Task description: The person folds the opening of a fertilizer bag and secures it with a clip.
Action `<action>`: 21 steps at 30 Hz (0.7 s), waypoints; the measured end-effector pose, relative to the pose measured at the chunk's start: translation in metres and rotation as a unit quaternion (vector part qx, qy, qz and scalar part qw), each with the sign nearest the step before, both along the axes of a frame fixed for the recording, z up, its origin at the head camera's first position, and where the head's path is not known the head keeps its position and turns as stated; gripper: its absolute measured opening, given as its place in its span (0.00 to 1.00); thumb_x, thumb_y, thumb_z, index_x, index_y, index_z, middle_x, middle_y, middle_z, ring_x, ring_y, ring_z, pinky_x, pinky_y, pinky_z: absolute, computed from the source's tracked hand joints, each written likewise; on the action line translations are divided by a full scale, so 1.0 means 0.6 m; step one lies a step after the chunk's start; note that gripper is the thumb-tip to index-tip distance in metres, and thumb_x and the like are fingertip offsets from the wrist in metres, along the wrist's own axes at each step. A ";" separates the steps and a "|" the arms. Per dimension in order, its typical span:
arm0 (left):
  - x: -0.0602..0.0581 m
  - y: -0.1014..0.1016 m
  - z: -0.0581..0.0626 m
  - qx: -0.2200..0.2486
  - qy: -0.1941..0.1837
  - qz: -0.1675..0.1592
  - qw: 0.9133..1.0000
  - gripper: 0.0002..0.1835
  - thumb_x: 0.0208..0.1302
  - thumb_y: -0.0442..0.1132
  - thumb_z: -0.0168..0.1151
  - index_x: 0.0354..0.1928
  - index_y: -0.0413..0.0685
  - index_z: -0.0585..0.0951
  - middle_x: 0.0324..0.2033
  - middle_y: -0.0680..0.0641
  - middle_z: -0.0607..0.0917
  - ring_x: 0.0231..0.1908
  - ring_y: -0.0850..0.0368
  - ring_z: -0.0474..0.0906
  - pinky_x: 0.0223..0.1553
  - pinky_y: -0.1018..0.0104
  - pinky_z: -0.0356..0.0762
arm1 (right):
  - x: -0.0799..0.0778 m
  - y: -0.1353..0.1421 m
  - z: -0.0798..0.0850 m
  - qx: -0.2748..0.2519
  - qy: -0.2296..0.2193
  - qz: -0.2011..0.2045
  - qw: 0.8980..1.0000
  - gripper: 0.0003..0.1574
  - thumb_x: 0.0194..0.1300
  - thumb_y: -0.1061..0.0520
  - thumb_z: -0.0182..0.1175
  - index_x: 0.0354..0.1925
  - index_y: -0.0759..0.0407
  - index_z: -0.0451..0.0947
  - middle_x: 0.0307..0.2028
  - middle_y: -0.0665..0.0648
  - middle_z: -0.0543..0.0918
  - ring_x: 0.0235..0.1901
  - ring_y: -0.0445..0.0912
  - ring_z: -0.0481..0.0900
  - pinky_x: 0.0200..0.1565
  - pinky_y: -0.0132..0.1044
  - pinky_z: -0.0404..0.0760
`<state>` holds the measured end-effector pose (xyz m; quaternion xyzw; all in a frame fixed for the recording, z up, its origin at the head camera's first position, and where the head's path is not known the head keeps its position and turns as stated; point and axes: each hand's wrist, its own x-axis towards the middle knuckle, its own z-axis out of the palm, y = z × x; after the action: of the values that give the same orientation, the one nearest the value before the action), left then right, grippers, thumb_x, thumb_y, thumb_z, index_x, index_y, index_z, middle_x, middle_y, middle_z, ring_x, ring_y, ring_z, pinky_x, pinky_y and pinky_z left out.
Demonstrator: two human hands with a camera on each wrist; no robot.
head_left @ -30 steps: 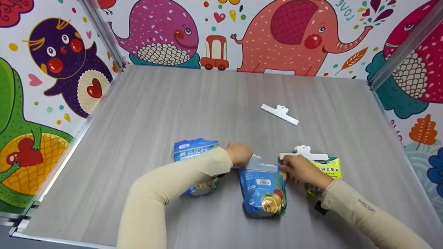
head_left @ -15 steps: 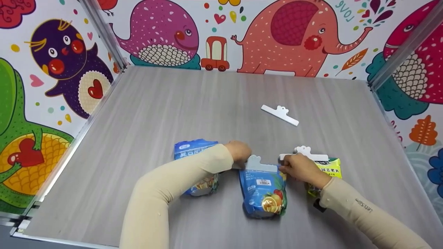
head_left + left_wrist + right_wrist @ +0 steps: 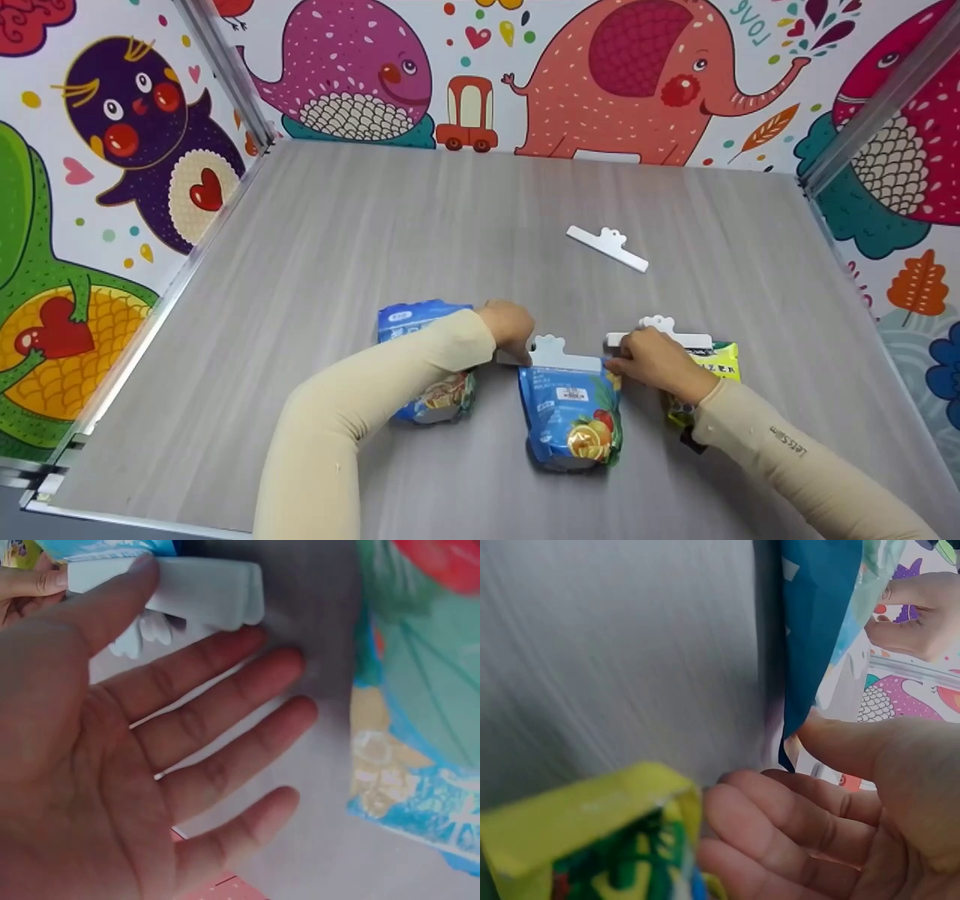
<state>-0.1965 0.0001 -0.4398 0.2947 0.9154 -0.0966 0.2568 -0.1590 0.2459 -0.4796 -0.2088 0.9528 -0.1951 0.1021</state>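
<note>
The middle blue pouch (image 3: 570, 420), printed with fruit, lies with a white sealing clip (image 3: 566, 362) across its top edge. My right hand (image 3: 660, 367) pinches the pouch's right top corner at the clip's end, thumb in front and fingers curled behind. At the clip's other end is my left hand (image 3: 510, 326). In the left wrist view its fingers (image 3: 247, 675) are spread and nearly straight, and the thumb overlaps the clip (image 3: 210, 592); whether it touches is unclear. Another blue pouch (image 3: 416, 315) lies under my left forearm, partly hidden.
Right of the middle pouch, a yellow pouch (image 3: 724, 367) bears its own white clip (image 3: 690, 340), partly behind my right hand. A loose white clip (image 3: 609, 247) lies farther back on the grey table (image 3: 375, 225). Cartoon-printed panels (image 3: 480, 75) stand around the table's edges.
My left hand has shifted slightly left, away from the clip's handle, so more of the clip shows. My right hand and the pouches stay in nearly the same places.
</note>
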 end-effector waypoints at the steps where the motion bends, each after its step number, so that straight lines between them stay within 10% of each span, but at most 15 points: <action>1: -0.001 -0.001 0.000 0.004 -0.001 0.000 1.000 0.25 0.63 0.59 0.65 0.46 0.43 0.87 0.46 0.45 0.87 0.42 0.53 0.80 0.49 0.54 0.76 | -0.001 0.000 0.001 0.000 -0.001 0.001 1.000 0.27 0.62 0.54 0.70 0.12 0.55 0.69 0.10 0.45 0.64 0.12 0.38 0.62 0.17 0.33 0.61; 10: -0.020 -0.031 0.006 0.067 -0.033 0.006 0.997 0.25 0.69 0.57 0.61 0.41 0.39 0.86 0.38 0.44 0.87 0.30 0.55 0.71 0.42 0.55 0.79 | -0.010 -0.005 0.024 0.023 -0.016 -0.009 1.000 0.25 0.63 0.53 0.69 0.14 0.54 0.69 0.12 0.45 0.63 0.14 0.40 0.61 0.18 0.34 0.59; 21: -0.053 -0.092 0.008 0.176 -0.070 0.054 0.980 0.20 0.71 0.48 0.61 0.48 0.36 0.85 0.44 0.40 0.87 0.43 0.46 0.83 0.48 0.54 0.79 | -0.033 -0.012 0.038 0.006 0.006 0.023 1.000 0.12 0.63 0.56 0.67 0.28 0.63 0.82 0.18 0.50 0.76 0.17 0.41 0.69 0.21 0.35 0.69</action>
<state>-0.2285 -0.0551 -0.4351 0.2911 0.9125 0.1011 0.2692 -0.1788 0.2385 -0.4570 -0.2316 0.9495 -0.1856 0.1018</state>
